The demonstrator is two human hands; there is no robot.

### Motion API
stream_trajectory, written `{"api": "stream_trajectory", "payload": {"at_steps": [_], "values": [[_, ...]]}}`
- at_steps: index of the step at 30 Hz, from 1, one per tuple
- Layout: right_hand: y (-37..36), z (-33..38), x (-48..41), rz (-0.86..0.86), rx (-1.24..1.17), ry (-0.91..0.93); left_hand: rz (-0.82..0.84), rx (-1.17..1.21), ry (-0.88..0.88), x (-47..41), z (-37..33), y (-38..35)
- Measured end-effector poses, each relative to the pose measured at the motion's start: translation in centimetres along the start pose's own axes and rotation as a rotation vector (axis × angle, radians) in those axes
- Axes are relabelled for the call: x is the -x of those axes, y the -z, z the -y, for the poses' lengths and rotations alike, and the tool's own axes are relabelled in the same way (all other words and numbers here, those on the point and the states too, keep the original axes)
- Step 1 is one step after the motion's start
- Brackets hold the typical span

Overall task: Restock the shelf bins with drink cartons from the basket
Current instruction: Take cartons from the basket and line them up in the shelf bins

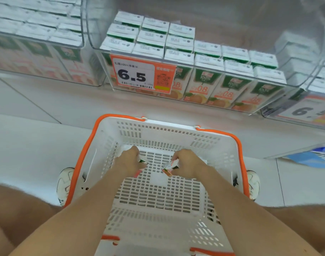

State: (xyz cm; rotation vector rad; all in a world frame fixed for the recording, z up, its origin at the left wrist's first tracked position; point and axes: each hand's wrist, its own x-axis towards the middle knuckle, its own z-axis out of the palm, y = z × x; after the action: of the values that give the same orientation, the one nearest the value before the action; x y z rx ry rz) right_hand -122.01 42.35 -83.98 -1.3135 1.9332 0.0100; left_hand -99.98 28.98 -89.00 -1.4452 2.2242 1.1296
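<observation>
A white plastic basket (176,133) with orange handles stands on the floor between my feet. Both hands are down inside it. My left hand (131,159) is closed on a drink carton (139,171), mostly hidden under the fingers. My right hand (185,163) grips another drink carton (169,169), with an orange and green corner showing. Above the basket, a clear shelf bin (198,65) holds rows of green and white juice cartons (204,85); its back right part has free room.
An orange price tag reading 6.5 (139,74) hangs on the middle bin's front. A full clear bin (38,43) sits to the left, another bin (314,80) to the right. A blue object (313,157) lies on the floor at right. My white shoes (65,182) flank the basket.
</observation>
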Motion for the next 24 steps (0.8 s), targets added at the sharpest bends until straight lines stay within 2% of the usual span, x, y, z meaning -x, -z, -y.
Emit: {"api": "stream_trajectory", "payload": {"at_steps": [2,4,8,13,17,20,22,24], "values": [[1.8,1.4,0.9,-0.065,-0.069,0.036,0.066,0.323,0.031,1.0,-1.5,1.6],[3.6,2.9,2.0,-0.118,-0.135,0.069,0.149,0.543,0.037,2.3,-3.3,3.7],[7.5,5.8,5.0,-0.148,-0.081,0.155,0.262,0.636,-0.004,6.2,-6.2,7.6],[13.5,9.5,10.1,-0.103,0.048,0.219,0.322,0.898,-0.022,12.1,-10.1,10.4],[17.9,12.2,14.6,-0.124,0.124,0.295,0.376,0.876,-0.146,15.6,-13.7,13.3],[21.4,13.2,18.0,-0.174,0.149,0.336,0.382,0.681,-0.321,17.9,-15.8,15.7],[23.6,13.7,20.0,-0.223,0.137,0.369,0.31,0.589,-0.367,19.5,-17.2,17.2],[25.5,14.1,21.5,-0.288,0.094,0.389,0.146,0.526,-0.389,20.7,-18.6,19.0]]}}
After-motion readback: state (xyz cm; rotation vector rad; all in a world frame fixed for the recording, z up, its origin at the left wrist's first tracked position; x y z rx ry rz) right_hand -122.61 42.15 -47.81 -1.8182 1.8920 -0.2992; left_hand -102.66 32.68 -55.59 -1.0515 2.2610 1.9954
